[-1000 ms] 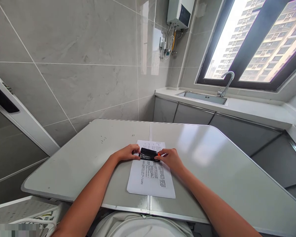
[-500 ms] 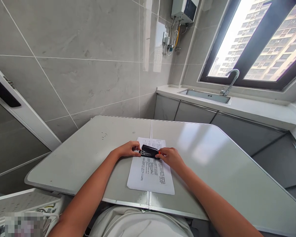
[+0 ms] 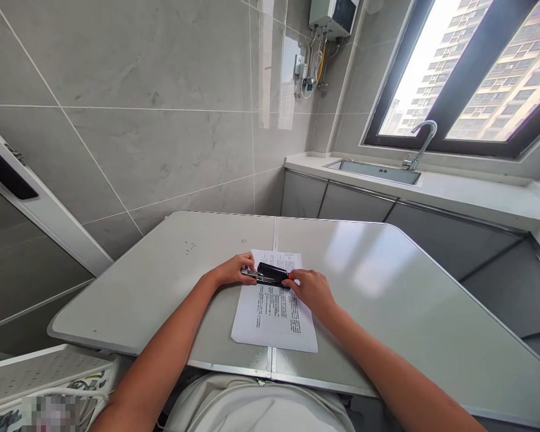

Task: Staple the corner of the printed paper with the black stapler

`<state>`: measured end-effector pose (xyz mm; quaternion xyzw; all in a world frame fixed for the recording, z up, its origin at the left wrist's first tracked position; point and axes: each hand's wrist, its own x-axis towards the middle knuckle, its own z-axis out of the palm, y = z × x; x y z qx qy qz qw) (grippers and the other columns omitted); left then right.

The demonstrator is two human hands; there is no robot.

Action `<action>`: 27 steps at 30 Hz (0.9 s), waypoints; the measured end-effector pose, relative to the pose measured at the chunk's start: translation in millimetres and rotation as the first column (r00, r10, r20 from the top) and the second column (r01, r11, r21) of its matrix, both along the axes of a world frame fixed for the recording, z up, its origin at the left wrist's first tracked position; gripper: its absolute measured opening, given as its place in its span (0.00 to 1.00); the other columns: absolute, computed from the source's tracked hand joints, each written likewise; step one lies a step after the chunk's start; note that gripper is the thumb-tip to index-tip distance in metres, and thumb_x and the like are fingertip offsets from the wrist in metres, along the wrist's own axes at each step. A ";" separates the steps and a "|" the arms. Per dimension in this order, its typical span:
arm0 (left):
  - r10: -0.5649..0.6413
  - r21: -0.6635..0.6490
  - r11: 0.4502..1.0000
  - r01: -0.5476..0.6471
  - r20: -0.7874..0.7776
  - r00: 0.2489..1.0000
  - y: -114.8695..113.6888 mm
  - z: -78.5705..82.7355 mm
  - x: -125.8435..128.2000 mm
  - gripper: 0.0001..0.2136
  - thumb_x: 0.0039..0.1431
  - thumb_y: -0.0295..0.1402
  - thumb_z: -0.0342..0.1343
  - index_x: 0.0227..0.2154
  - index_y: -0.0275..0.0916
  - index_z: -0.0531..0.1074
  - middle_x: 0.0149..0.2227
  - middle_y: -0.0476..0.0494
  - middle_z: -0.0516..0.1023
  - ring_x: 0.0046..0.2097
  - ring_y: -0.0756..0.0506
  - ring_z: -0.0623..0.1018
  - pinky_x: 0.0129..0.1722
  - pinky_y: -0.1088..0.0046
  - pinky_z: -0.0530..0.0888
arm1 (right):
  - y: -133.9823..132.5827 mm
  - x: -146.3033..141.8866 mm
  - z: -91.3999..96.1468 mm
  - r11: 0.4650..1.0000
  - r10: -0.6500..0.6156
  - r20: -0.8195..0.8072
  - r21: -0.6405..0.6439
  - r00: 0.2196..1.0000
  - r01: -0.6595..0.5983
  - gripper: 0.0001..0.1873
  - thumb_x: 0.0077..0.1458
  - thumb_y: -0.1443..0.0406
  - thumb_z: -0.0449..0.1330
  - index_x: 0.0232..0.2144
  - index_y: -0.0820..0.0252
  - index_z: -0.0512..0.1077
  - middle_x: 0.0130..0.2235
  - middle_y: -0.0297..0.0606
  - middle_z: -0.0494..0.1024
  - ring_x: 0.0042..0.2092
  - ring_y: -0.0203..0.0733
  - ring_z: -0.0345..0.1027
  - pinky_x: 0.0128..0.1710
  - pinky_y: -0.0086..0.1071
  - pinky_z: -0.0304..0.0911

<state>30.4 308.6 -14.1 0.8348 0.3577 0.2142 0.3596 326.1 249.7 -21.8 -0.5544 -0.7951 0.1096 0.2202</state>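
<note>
A black stapler (image 3: pixel 272 273) with a red-orange part near its right end lies across the printed paper sheets (image 3: pixel 274 330). Its upper arm is tilted up from the base, and a silver metal strip (image 3: pixel 249 273) sticks out at its left end. My left hand (image 3: pixel 234 270) is closed at that end, fingers curled about the metal strip; the exact fingertip contact is too small to make out. At the other end, my right hand (image 3: pixel 311 289) grips the stapler between thumb and fingers, covering part of the red-orange piece.
Several loose staples (image 3: pixel 189 247) lie on the table (image 3: pixel 139 294) to the left, and another small piece (image 3: pixel 243 240) lies near the paper. A white basket (image 3: pixel 45 375) with cables stands at the lower left. Behind are a counter, sink (image 3: pixel 373 173) and faucet (image 3: pixel 425 144).
The silver metal strip now sticks out further left from the stapler, beside my left hand's fingers. My right hand keeps its grip, and the paper has hardly moved.
</note>
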 end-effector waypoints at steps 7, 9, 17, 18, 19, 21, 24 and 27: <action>-0.014 0.006 1.000 0.014 -0.038 0.999 -3.0 3.4 1.2 0.15 0.53 0.43 0.68 0.29 0.38 0.73 0.41 0.44 0.71 0.41 0.45 0.72 0.39 0.69 0.68 | 6.7 -12.1 -8.8 0.998 0.056 -0.286 0.047 0.957 -0.044 0.16 0.55 0.59 0.69 0.46 0.54 0.73 0.45 0.39 0.80 0.47 0.47 0.71 0.45 0.36 0.62; -0.018 -0.007 1.000 0.018 -0.043 0.999 -3.5 4.1 0.9 0.14 0.54 0.43 0.67 0.31 0.38 0.73 0.42 0.44 0.71 0.41 0.45 0.72 0.40 0.70 0.68 | 11.1 -17.0 -11.8 0.989 0.141 -0.352 0.015 0.925 -0.146 0.23 0.54 0.61 0.69 0.52 0.54 0.71 0.49 0.39 0.79 0.49 0.46 0.72 0.47 0.37 0.65; 0.057 -0.065 0.996 -0.057 -0.002 0.998 0.3 3.7 -6.6 0.23 0.47 0.44 0.73 0.43 0.40 0.76 0.45 0.44 0.74 0.45 0.43 0.73 0.45 0.69 0.69 | 6.8 -20.7 -18.8 0.969 0.233 -0.300 0.155 0.925 -0.194 0.12 0.59 0.65 0.65 0.46 0.53 0.76 0.37 0.35 0.81 0.37 0.43 0.74 0.37 0.36 0.68; 0.087 -0.084 0.993 -0.081 0.069 0.994 0.2 4.9 -5.9 0.24 0.48 0.45 0.73 0.46 0.41 0.76 0.48 0.42 0.75 0.48 0.42 0.74 0.48 0.68 0.70 | 6.0 -19.1 -19.2 0.953 0.253 -0.288 0.237 0.923 -0.187 0.12 0.60 0.66 0.64 0.47 0.53 0.76 0.38 0.36 0.81 0.39 0.45 0.74 0.38 0.37 0.69; 0.120 -0.117 0.988 -0.102 0.164 0.979 0.0 6.1 -4.7 0.25 0.50 0.46 0.72 0.48 0.40 0.76 0.50 0.40 0.75 0.51 0.40 0.74 0.52 0.66 0.70 | 5.8 -17.4 -19.3 0.927 0.281 -0.279 0.326 0.918 -0.185 0.13 0.60 0.68 0.63 0.48 0.53 0.76 0.40 0.37 0.81 0.42 0.46 0.74 0.40 0.38 0.70; 0.179 -0.254 0.964 -0.083 0.382 0.907 -0.2 7.2 -1.2 0.24 0.58 0.50 0.66 0.50 0.38 0.76 0.55 0.35 0.75 0.57 0.38 0.74 0.59 0.63 0.68 | 6.7 -14.0 -18.3 0.846 0.348 -0.252 0.500 0.903 -0.187 0.17 0.61 0.72 0.60 0.51 0.53 0.74 0.44 0.40 0.82 0.48 0.48 0.74 0.44 0.40 0.72; 0.284 -0.563 0.819 0.111 0.565 0.774 1.1 3.6 2.1 0.25 0.68 0.52 0.56 0.52 0.33 0.75 0.58 0.29 0.75 0.60 0.37 0.75 0.62 0.60 0.68 | 8.9 -11.2 -14.9 0.710 0.420 -0.149 0.668 0.895 -0.222 0.24 0.61 0.77 0.56 0.56 0.53 0.72 0.48 0.40 0.82 0.52 0.48 0.72 0.49 0.42 0.73; 0.376 -0.746 0.625 0.229 0.545 0.749 4.0 -4.0 0.1 0.19 0.70 0.43 0.56 0.51 0.31 0.75 0.56 0.26 0.78 0.55 0.39 0.80 0.57 0.62 0.74 | 9.0 -11.5 -13.2 0.626 0.461 -0.019 0.715 0.887 -0.310 0.26 0.62 0.79 0.54 0.58 0.55 0.71 0.48 0.41 0.82 0.52 0.47 0.72 0.51 0.42 0.74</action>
